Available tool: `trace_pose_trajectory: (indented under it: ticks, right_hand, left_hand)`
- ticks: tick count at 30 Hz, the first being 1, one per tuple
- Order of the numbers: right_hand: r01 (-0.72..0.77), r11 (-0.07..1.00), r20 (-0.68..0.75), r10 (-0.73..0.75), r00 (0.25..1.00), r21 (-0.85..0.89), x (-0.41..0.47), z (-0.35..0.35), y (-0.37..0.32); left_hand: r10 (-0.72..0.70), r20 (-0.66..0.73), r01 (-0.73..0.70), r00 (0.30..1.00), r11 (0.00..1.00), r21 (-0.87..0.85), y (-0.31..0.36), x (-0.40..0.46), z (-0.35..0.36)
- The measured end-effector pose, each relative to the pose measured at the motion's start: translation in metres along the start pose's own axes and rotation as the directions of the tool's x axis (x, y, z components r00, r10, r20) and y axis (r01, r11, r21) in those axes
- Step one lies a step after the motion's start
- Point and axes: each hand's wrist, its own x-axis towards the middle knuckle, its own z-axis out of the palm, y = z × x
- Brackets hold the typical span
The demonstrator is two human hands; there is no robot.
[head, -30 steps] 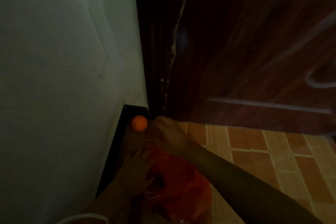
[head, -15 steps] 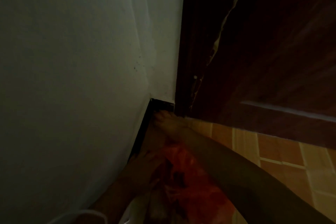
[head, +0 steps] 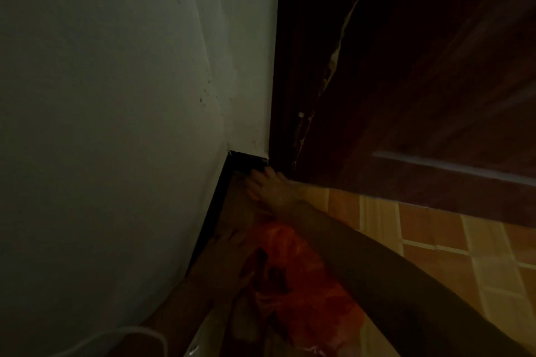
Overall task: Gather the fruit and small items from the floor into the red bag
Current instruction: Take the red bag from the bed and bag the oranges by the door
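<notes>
Now our right hand (head: 271, 190) covered the corner where the little orange ball had sat; grip unclear, ball hidden. Our left hand (head: 232, 258) held the crinkly red plastic bag (head: 298, 278) open nearby.

Red bag (head: 293, 278): thin crinkled plastic, translucent, lying slumped on the tiled floor close to the wall's dark skirting. Its mouth faces the corner. Contents cannot be determined in the dim light. No fruit visible.
</notes>
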Motion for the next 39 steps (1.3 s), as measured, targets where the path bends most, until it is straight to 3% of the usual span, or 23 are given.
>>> trace_pose_trajectory:
  ticks: [5, 11, 15, 20, 26, 31, 37, 39]
  right_hand:
    - [-0.074, 0.987, -0.033, 0.079, 0.996, 0.146, -0.058, -0.019, 0.005]
    - [-0.103, 0.937, -0.271, 0.200, 0.942, 0.333, -0.155, 0.001, 0.013]
    - [-0.146, 0.871, -0.251, 0.290, 0.924, 0.469, -0.215, 0.029, 0.002]
    - [-0.145, 0.833, -0.196, 0.289, 0.937, 0.534, -0.259, 0.060, -0.021]
    - [-0.155, 0.806, -0.182, 0.309, 0.933, 0.572, -0.280, 0.071, -0.029]
    - [-0.152, 0.856, -0.099, 0.229, 0.968, 0.494, -0.279, 0.084, -0.034]
    - [-0.235, 0.865, 0.011, 0.257, 0.966, 0.443, -0.265, 0.071, -0.042]
    - [-0.243, 0.870, -0.054, 0.293, 0.955, 0.429, -0.262, 0.071, -0.036]
  left_hand:
    - [0.011, -0.004, -0.011, 1.000, 0.999, 0.041, 0.010, 0.009, -0.008]
    - [0.002, -0.023, 0.000, 1.000, 0.997, 0.074, 0.024, 0.023, -0.008]
    - [0.072, -0.112, -0.064, 0.991, 0.995, 0.077, 0.044, 0.032, -0.016]
    - [0.124, -0.043, -0.118, 0.991, 0.986, 0.115, 0.055, 0.046, -0.009]
    - [0.060, 0.143, -0.080, 0.988, 0.987, 0.137, 0.069, 0.060, -0.006]
    - [-0.078, 0.218, 0.025, 0.973, 0.971, 0.238, 0.075, 0.061, -0.007]
    - [-0.141, 0.284, 0.040, 0.948, 0.942, 0.334, 0.083, 0.063, -0.005]
    - [-0.137, 0.288, 0.038, 0.948, 0.945, 0.324, 0.081, 0.063, 0.000]
